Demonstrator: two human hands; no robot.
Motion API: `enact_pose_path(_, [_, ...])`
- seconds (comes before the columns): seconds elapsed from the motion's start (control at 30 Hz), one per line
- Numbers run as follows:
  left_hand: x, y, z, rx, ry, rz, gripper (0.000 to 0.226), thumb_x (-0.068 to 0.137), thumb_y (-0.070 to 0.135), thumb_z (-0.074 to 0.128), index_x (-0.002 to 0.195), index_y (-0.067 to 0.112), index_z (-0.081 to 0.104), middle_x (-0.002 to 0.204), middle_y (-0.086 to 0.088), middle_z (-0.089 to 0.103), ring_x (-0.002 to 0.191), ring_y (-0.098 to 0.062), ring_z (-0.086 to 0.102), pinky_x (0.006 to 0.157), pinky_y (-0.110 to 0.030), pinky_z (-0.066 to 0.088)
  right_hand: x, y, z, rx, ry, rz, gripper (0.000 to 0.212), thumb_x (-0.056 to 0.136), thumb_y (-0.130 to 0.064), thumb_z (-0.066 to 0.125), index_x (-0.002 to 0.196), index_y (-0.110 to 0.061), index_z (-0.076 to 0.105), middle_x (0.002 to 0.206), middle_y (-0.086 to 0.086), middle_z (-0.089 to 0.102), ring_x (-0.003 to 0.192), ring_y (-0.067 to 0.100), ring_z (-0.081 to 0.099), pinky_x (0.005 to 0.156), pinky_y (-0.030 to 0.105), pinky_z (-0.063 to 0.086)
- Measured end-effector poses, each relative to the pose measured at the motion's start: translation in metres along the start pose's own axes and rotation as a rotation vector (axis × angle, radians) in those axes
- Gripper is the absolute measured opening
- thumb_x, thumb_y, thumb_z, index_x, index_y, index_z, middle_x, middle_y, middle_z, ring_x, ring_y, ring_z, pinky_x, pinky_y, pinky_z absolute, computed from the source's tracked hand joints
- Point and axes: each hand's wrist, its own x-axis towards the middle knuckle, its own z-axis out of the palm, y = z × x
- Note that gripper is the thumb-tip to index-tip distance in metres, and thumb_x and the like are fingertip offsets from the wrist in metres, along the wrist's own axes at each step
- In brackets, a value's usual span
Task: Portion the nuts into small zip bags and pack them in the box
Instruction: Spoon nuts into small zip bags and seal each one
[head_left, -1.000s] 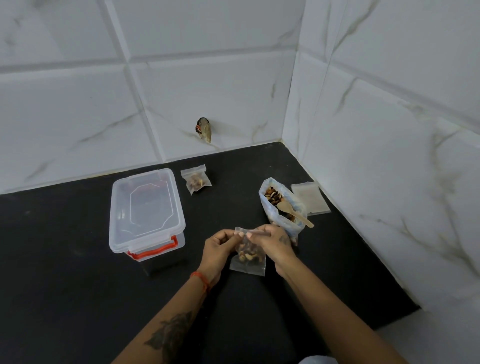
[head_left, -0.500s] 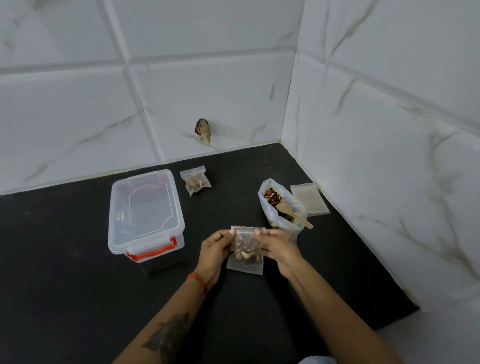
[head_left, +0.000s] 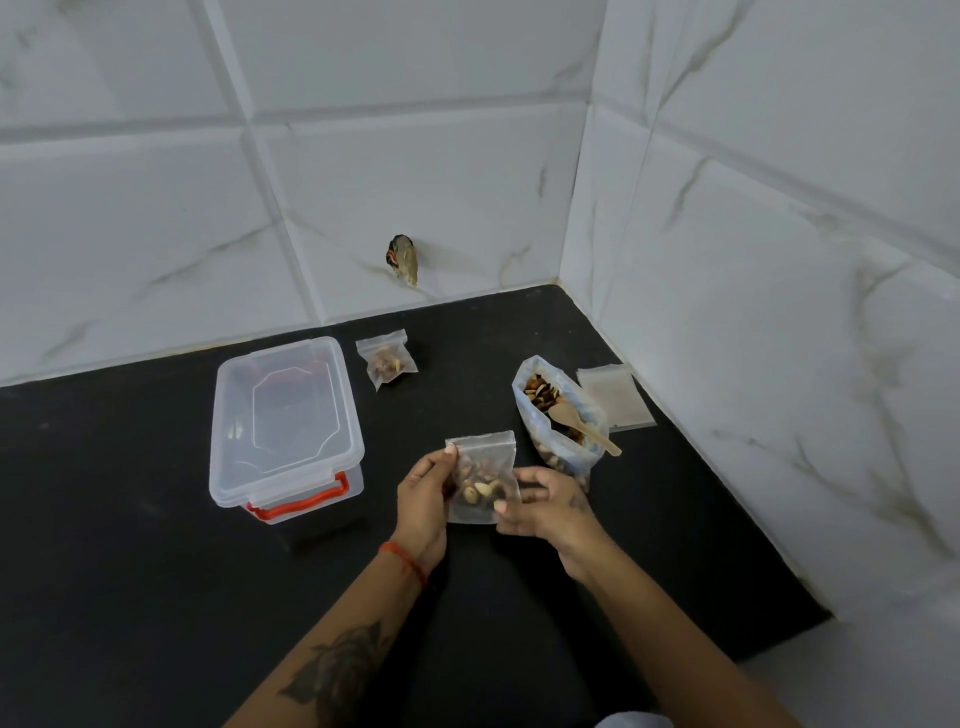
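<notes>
A small clear zip bag of nuts (head_left: 483, 475) stands upright between my hands, a little above the black counter. My left hand (head_left: 423, 499) pinches its left edge near the top. My right hand (head_left: 545, 506) holds its lower right corner with thumb and fingers. A large open bag of mixed nuts (head_left: 558, 415) with a wooden spoon (head_left: 579, 423) in it sits just right of my hands. A second filled small bag (head_left: 387, 358) lies at the back. The clear plastic box (head_left: 283, 421) with red latches stands to the left, its lid on.
Several empty zip bags (head_left: 615, 397) lie stacked by the right wall. The black counter (head_left: 130, 545) ends at white tiled walls behind and to the right. A small dark object (head_left: 402, 260) sticks to the back wall.
My hands have slid from the bag's top seal to its sides. The right hand dropped to the lower corner, and the bag now stands more upright.
</notes>
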Motion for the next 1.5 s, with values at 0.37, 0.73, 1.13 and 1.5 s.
enact_pose_path(0.37, [0.009, -0.001, 0.018, 0.6, 0.181, 0.307, 0.024, 0.096, 0.034, 0.048, 0.087, 0.014, 0.059, 0.081, 0.0, 0.061, 0.078, -0.014, 0.06, 0.065, -0.022, 0.045, 0.0, -0.01, 0.0, 0.113, 0.017, -0.001, 0.021, 0.078, 0.007, 0.069, 0.097, 0.0, 0.065, 0.082, 0.011, 0.071, 0.071, 0.016, 0.071, 0.063, 0.024, 0.058])
enact_pose_path(0.73, [0.02, 0.009, 0.011, 0.74, 0.284, 0.584, 0.044, 0.099, 0.036, 0.039, 0.137, 0.014, 0.038, 0.14, -0.004, 0.034, 0.109, -0.01, 0.052, 0.092, -0.028, 0.043, 0.046, -0.072, 0.018, 0.133, 0.083, -0.115, 0.023, 0.085, 0.006, 0.06, 0.107, -0.001, 0.062, 0.099, 0.014, 0.069, 0.086, 0.018, 0.068, 0.071, 0.022, 0.058])
enact_pose_path(1.13, [0.058, -0.003, -0.008, 1.673, 0.165, 0.441, 0.095, 0.076, 0.065, -0.01, 0.15, 0.008, 0.007, 0.159, -0.011, 0.003, 0.147, -0.024, -0.004, 0.115, -0.037, -0.011, 0.149, -0.102, 0.084, 0.289, -0.13, 0.068, 0.032, 0.091, 0.009, 0.05, 0.123, 0.006, 0.052, 0.118, 0.022, 0.06, 0.08, 0.017, 0.064, 0.085, 0.03, 0.051])
enact_pose_path(1.5, [0.059, -0.007, -0.01, 1.438, 0.314, 0.668, 0.036, 0.085, 0.041, 0.058, 0.105, 0.012, 0.056, 0.114, -0.011, 0.055, 0.109, -0.026, 0.054, 0.1, -0.047, 0.044, 0.178, -0.076, 0.094, -0.201, 0.0, 0.067, 0.015, 0.086, -0.001, 0.063, 0.099, -0.007, 0.058, 0.097, 0.016, 0.069, 0.072, 0.017, 0.07, 0.064, 0.025, 0.059])
